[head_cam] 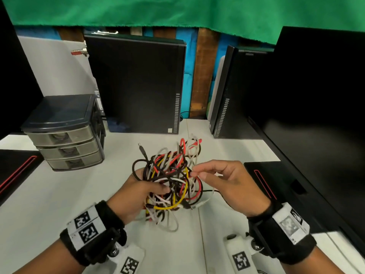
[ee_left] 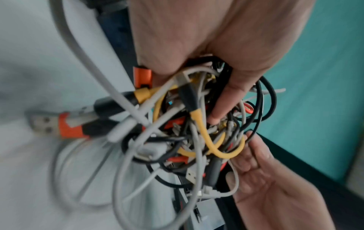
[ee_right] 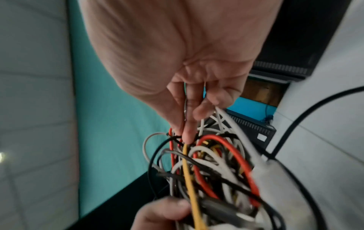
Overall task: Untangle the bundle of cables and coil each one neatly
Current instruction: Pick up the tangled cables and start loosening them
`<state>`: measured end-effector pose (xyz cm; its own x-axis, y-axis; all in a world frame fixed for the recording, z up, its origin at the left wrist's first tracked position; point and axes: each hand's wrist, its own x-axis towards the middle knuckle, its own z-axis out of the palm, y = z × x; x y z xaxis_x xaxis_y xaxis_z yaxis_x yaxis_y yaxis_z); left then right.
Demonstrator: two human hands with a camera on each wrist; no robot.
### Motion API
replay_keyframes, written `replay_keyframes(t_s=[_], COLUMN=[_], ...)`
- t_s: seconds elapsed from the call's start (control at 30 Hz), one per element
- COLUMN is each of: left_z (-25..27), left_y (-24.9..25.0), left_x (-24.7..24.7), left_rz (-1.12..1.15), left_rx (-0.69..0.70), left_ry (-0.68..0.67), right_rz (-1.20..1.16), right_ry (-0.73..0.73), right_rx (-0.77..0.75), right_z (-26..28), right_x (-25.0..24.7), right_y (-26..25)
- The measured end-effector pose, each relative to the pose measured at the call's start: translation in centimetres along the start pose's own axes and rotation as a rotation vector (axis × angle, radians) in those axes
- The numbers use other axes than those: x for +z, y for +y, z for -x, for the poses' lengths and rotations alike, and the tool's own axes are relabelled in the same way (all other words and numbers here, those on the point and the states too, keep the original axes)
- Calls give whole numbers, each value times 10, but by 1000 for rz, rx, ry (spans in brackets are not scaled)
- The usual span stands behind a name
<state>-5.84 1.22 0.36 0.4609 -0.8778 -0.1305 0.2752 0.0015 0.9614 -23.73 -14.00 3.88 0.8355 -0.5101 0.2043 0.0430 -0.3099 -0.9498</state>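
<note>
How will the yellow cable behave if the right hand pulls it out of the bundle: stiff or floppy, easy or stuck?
The yellow cable is probably floppy: it bends in soft loops. It will likely snag, since black and white strands cross over it inside the bundle. The whole bundle may follow the pull unless the left hand holds it firmly while the right hand draws slowly.

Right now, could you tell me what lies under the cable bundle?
The left hand cradles the cable bundle above the white table; the tabletop directly beneath is hidden.

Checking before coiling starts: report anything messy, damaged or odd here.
Only the cable bundle stands out: a knotted mass of black, white, red and yellow leads, held in the left hand, right hand picking at it. No visible damage.
</note>
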Motion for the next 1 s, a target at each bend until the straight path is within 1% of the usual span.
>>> replay_keyframes(t_s=[0.07, 0.1, 0.17, 0.27, 0.37, 0.43, 0.5, 0.57, 0.63, 0.7, 0.77, 0.87, 0.93, 1.0], left_z=[1, 1, 2, 1, 1, 0, 0, 1, 1, 0, 0, 0, 0, 1], left_y=[0, 0, 0, 2, 5, 6, 5, 5, 6, 6, 8, 10, 10, 10], left_x=[-1, -1, 0, -2, -5, -8, -12, -13, -12, -11, -11, -15, -17, -16], left_rz=[79, 100, 127, 183, 304, 376, 438, 512, 588, 640, 646, 625, 592, 557], left_rx=[-145, -195, -249, -287, -310, -299, -276, -244, -213, -174, -138, -117, -113, -108], left_ry=[-17, -21, -21, -8, -4, -15, -36, -61, -84, -91, -72, -79, -89, -98], right_rz=[96, 127, 153, 130, 163, 157, 84, 25, -32, -126, -224, -338, -327, -228], right_ry=[48, 68, 96, 156, 250, 334, 356, 292, 142, -26, -105, -114, -138, -151], right_rx=[-27, -35, -44, -49, -30, -7, 31, 127, 265, 349, 370, 376, 351, 288], right_z=[2, 2, 2, -1, -3, -5, -8, -9, -9, -6, -3, 0, 1, 4], right_x=[5, 7, 10, 9, 7, 5, 3, 1, 4, 11, 17, 21, 19, 18], right_y=[2, 4, 7, 10, 13, 15, 19, 23, 24, 22, 16, 4, -2, -3])
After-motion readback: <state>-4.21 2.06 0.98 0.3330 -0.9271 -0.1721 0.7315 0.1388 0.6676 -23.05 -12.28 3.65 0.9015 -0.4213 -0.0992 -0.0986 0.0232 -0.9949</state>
